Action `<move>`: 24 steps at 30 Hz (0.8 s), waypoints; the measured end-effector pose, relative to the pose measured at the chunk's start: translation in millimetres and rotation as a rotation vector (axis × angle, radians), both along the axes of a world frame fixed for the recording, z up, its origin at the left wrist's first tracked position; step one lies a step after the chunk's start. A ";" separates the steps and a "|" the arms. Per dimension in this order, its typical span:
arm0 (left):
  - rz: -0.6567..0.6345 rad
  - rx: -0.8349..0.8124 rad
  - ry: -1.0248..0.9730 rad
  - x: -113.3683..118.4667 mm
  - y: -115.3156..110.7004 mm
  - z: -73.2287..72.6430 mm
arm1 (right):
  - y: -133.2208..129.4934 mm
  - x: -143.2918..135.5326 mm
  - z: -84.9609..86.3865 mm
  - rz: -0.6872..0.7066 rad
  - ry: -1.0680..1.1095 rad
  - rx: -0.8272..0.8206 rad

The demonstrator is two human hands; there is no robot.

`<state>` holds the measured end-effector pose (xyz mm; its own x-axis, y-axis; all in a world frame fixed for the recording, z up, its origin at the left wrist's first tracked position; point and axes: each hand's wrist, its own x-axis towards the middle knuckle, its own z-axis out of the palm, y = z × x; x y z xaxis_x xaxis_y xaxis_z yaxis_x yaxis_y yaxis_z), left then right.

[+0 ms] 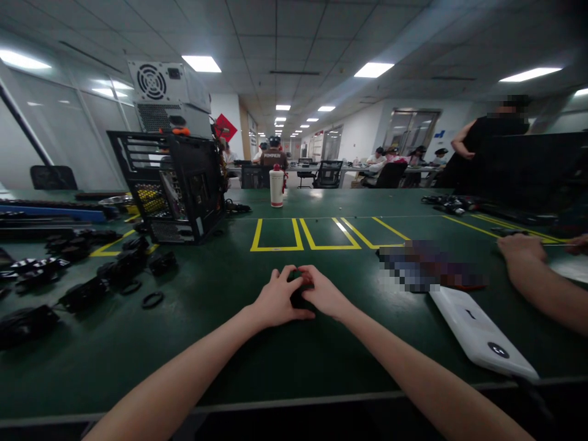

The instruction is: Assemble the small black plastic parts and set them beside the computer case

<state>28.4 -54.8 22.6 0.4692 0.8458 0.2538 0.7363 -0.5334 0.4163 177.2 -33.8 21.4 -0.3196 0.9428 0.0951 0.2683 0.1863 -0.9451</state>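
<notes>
My left hand (280, 300) rests on the green table (257, 373) near the middle, its fingers apart and its thumb stretched to the right. Nothing shows in its grasp. Touching or nearly touching its fingertips is my right hand (324, 294), with its fingers bent together towards the left; whether they hold anything is hidden. Yellow tape outlines (278, 249) lie on the table just beyond both hands. Further back stands a white cup (276, 188) with a red lid.
An open black computer case (177, 184) stands at the left, near bundles of black cables (85, 294). To the right lie a white device (482, 331) and a blurred flat object (432, 266). Another person's arm (542, 288) rests at the far right.
</notes>
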 end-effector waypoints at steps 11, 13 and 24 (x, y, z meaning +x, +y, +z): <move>0.069 0.060 0.187 10.5 -16.7 5.2 | -36.0 7.6 5.1 -0.089 -0.478 0.189; 0.073 0.075 0.202 11.3 -16.1 6.4 | -36.2 14.0 1.3 -0.092 -0.610 0.221; 0.009 0.047 0.279 23.0 -22.4 15.8 | -51.7 30.0 -6.8 -0.098 -0.384 0.195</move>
